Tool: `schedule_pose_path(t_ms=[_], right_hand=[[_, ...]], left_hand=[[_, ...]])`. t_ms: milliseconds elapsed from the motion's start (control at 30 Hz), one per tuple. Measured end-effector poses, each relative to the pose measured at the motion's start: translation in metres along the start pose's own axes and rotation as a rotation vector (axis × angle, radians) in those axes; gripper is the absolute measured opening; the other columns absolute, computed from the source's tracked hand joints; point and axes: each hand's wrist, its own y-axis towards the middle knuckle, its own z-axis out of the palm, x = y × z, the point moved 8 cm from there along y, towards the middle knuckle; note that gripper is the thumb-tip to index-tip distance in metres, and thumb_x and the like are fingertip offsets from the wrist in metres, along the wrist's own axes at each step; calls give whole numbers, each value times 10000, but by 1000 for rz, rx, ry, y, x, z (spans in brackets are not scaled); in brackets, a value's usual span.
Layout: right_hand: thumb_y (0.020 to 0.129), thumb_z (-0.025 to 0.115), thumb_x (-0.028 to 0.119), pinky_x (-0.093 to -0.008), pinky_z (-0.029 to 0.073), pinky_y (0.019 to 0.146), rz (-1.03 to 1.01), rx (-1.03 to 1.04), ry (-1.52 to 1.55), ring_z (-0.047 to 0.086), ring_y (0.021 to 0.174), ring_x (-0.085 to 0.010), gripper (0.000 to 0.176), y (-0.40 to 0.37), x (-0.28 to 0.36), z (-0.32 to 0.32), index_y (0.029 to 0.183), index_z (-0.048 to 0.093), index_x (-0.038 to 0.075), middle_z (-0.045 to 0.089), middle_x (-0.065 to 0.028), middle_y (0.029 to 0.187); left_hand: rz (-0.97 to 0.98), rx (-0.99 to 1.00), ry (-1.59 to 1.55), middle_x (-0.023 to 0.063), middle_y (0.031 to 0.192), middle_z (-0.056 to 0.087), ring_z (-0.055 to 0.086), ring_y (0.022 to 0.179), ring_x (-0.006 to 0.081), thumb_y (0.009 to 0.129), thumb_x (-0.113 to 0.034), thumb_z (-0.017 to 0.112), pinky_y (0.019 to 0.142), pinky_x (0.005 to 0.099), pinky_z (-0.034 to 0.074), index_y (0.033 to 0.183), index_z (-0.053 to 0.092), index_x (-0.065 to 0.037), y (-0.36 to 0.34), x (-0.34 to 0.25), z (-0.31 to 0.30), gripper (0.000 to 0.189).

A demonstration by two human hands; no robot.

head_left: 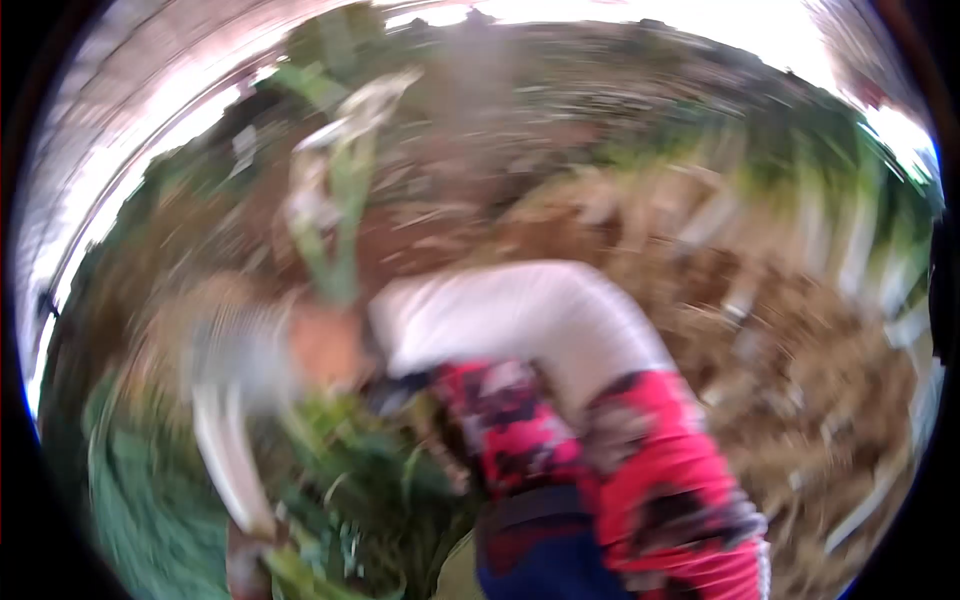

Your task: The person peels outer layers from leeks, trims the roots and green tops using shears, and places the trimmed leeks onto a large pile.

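Observation:
My right hand (326, 347), smeared by motion, reaches across to the left from a white sleeve cover (520, 310). Out of its grip rise the green leaves of a leafy onion-like plant (347, 215), with pale, folded tips. A grey blur (238, 355) lies just left of the hand. Below that blur, pale white stalks (232, 455) run down to a dark, blurred shape at the lower left edge that looks like my left hand (247, 562). Its fingers do not show clearly.
White-stemmed green plants (860, 230) stand in a row at the right, behind brown dug soil (780, 370). Green leaves (370, 490) lie heaped below my hands. Pink patterned cloth (510, 420) and blue cloth (545, 550) fill the lower middle.

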Motion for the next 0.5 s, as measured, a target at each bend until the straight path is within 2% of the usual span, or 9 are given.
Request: schedule_pose_path(t_ms=[67, 133, 233, 300, 367, 467, 500], right_hand=[[847, 482, 266, -446, 497, 588, -315, -62, -122, 644, 701, -272, 200, -4, 59, 31, 1045, 502, 245, 637, -44, 869], [845, 481, 269, -451, 494, 585, -584, -102, -368, 644, 700, -276, 200, -16, 92, 41, 1043, 500, 256, 637, -43, 866], [841, 480, 274, -460, 490, 582, -820, -110, -623, 645, 698, -282, 200, -19, 126, 40, 1040, 497, 273, 637, -40, 860], [838, 478, 277, -466, 488, 580, -851, -18, -765, 645, 697, -286, 201, -21, 141, 19, 1039, 494, 285, 638, -38, 857], [820, 514, 261, -445, 495, 562, -776, 107, -898, 643, 701, -281, 216, -19, 144, -21, 1036, 501, 269, 638, -43, 836], [776, 590, 213, -415, 514, 588, -664, 250, -902, 639, 752, -278, 251, -11, 113, -99, 1021, 539, 237, 634, -51, 795], [741, 638, 190, -393, 521, 633, -608, 274, -921, 634, 804, -266, 299, -20, 106, -147, 1035, 579, 193, 642, -55, 829]], left_hand=[[-11, -1, 63, 156, 781, 606, 595, 618, 220, 570, 5, 670, 609, 295, 516, 1085, 513, 71, 30, -3, 30, 543], [-27, 20, 123, 154, 789, 607, 596, 630, 221, 578, -6, 669, 617, 297, 515, 1084, 517, 68, 51, -6, 61, 533], [-20, 79, 186, 151, 802, 609, 596, 648, 222, 591, -22, 667, 629, 300, 514, 1082, 522, 64, 64, -18, 99, 520], [-5, 157, 228, 149, 810, 610, 596, 660, 223, 599, -32, 665, 637, 303, 513, 1081, 525, 61, 73, -26, 134, 510], [15, 262, 269, 147, 819, 611, 597, 672, 224, 608, -43, 664, 645, 305, 512, 1080, 528, 58, 76, -33, 175, 502], [60, 438, 320, 144, 831, 612, 597, 690, 225, 620, -58, 662, 657, 308, 511, 1078, 533, 54, 71, -43, 246, 489], [78, 505, 339, 142, 836, 613, 597, 696, 226, 624, -64, 661, 661, 310, 510, 1078, 535, 53, 66, -45, 272, 485]])
